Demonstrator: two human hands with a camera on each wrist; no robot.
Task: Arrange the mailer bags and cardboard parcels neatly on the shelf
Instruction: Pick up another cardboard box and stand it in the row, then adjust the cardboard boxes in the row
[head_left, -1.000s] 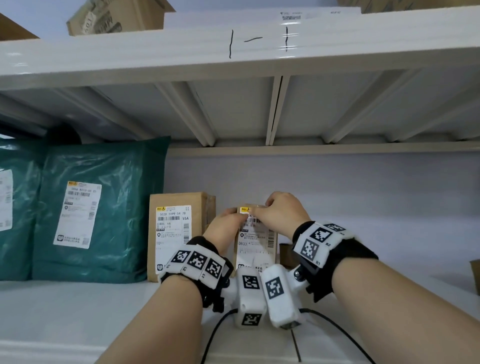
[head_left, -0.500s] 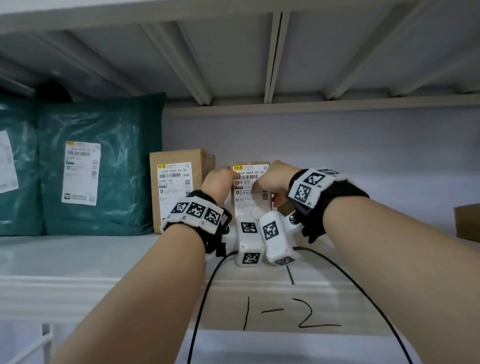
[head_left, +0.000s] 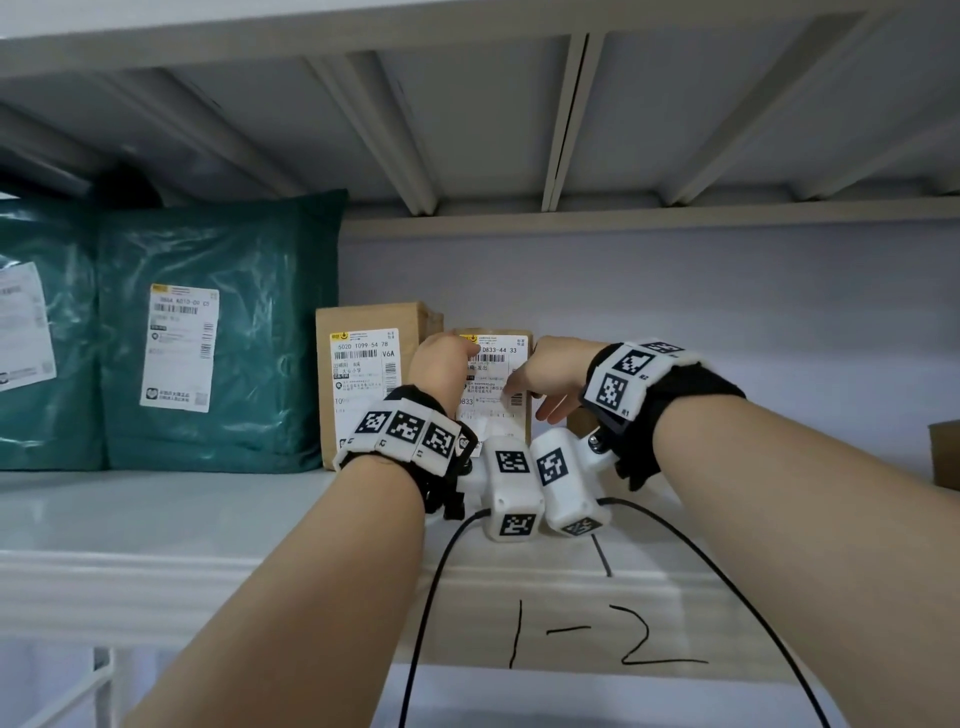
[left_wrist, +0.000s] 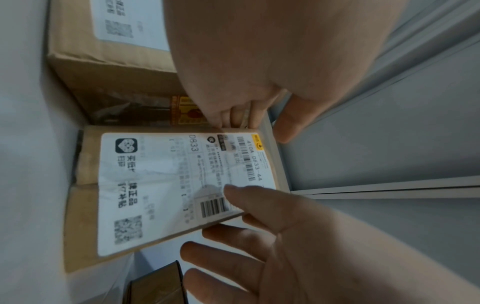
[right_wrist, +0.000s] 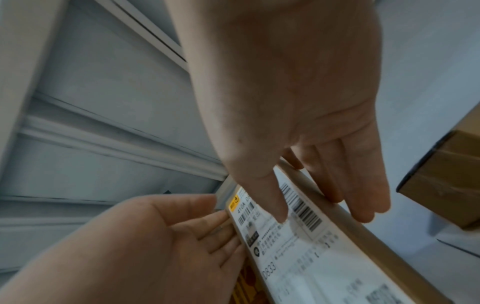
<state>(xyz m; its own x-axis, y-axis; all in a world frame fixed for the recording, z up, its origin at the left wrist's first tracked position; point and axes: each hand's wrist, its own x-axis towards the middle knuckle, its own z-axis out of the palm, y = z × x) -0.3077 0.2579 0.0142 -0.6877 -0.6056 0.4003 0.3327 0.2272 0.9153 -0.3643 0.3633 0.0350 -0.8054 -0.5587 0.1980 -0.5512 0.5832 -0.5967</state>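
On the shelf (head_left: 156, 519), small parcel (head_left: 496, 415) stands between both hands.

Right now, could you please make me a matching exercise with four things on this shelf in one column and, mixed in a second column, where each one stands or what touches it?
Things
1. green mailer bag
2. taller cardboard box
3. small parcel marked D833
4. brown box

Places
A. at the far right edge of the head view, only partly seen
B. between both hands, upright, fingers of each hand on its edges
C. standing left of the cardboard boxes
D. directly right of the green bag, label facing out

Pairs: 1-C, 2-D, 3-B, 4-A
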